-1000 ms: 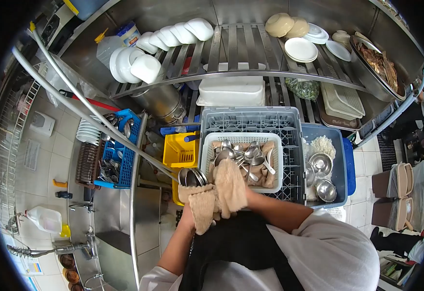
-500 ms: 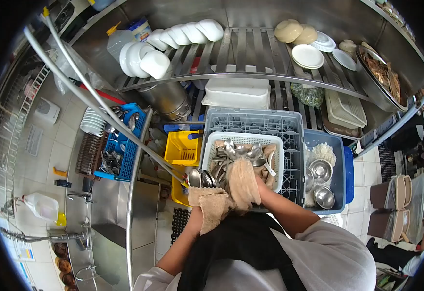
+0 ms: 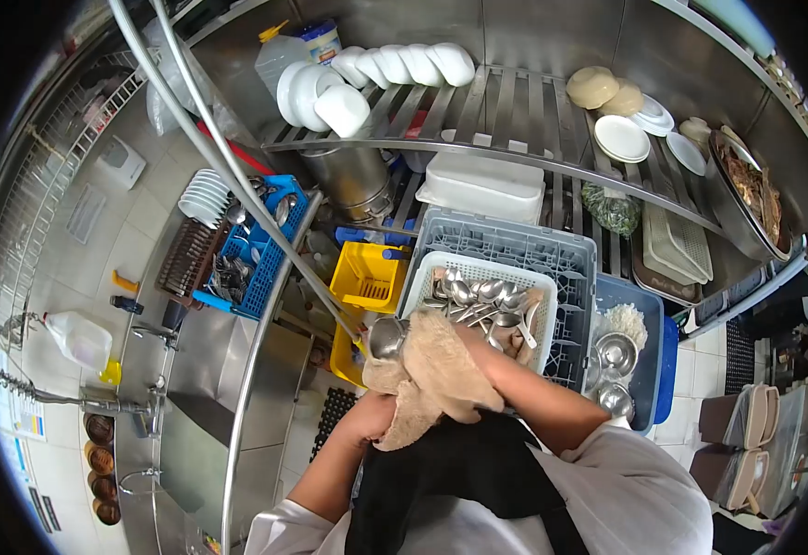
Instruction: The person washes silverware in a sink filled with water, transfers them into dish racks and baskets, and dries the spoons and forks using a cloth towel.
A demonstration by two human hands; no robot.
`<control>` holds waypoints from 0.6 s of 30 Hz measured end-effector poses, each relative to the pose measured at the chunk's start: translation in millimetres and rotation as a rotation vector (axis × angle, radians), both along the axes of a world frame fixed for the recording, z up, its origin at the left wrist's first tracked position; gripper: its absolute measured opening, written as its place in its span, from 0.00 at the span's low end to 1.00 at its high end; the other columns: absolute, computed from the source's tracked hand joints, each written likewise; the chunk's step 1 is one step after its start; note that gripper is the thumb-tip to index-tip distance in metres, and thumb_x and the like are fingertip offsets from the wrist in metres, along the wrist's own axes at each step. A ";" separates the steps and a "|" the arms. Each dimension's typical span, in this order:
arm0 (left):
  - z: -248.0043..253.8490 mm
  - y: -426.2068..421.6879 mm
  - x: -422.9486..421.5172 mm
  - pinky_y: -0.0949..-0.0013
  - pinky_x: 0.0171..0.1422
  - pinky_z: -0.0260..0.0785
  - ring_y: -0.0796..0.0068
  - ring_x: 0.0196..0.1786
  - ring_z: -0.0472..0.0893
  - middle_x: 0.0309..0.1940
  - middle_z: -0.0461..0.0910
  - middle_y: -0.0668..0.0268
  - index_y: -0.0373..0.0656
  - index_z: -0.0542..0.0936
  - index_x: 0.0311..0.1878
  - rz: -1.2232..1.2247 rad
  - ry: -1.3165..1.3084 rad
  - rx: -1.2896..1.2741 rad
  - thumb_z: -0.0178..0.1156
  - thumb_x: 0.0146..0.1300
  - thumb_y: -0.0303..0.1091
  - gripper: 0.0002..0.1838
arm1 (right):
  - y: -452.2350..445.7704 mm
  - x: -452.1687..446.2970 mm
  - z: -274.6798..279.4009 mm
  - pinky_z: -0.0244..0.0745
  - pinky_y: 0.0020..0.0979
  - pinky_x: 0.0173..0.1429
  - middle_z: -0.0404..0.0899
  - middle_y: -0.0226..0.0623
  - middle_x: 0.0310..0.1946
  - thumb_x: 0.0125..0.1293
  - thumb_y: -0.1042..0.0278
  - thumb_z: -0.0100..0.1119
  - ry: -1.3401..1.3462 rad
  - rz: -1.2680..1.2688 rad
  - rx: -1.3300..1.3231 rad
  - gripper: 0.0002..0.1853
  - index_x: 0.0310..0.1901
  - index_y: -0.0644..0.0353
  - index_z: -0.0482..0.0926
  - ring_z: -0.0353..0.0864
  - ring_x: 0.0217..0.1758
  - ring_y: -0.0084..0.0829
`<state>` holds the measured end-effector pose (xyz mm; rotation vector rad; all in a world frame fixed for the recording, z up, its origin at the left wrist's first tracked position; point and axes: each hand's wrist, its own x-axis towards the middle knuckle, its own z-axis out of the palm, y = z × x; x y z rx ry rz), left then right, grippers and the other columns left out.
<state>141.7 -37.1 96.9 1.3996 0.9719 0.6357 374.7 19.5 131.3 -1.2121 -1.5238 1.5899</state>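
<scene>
My left hand (image 3: 372, 416), low in front of the apron, is closed round a tan cloth (image 3: 436, 365) and a bunch of spoons (image 3: 388, 339). The shiny rounded spoon bowls poke out at the cloth's upper left; their handles are hidden. My right hand (image 3: 480, 347) is mostly under the cloth and presses it against the spoons; its fingers are hidden. Just beyond my hands, a white perforated basket (image 3: 544, 314) holds several loose spoons (image 3: 490, 290) on more tan cloth.
The basket sits in a grey dish rack (image 3: 586, 268). At right is a blue-grey tub (image 3: 649, 296) with metal bowls (image 3: 617, 352). Yellow baskets (image 3: 364, 273) stand left. A metal rail (image 3: 251, 370) borders the sink (image 3: 214, 361). A slatted shelf (image 3: 515, 157) with crockery spans the back.
My right hand has moved from over the basket toward my left hand, bringing cloth over the spoons. Loose spoons in the basket show more fully. The view has shifted left.
</scene>
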 end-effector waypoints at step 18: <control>-16.9 -0.2 15.4 0.65 0.54 0.78 0.69 0.46 0.86 0.49 0.85 0.63 0.34 0.81 0.57 0.135 -0.331 -0.412 0.62 0.69 0.28 0.15 | 15.4 36.5 32.8 0.74 0.37 0.51 0.75 0.30 0.32 0.40 0.58 0.70 -0.027 -0.013 0.870 0.20 0.37 0.56 0.81 0.77 0.36 0.39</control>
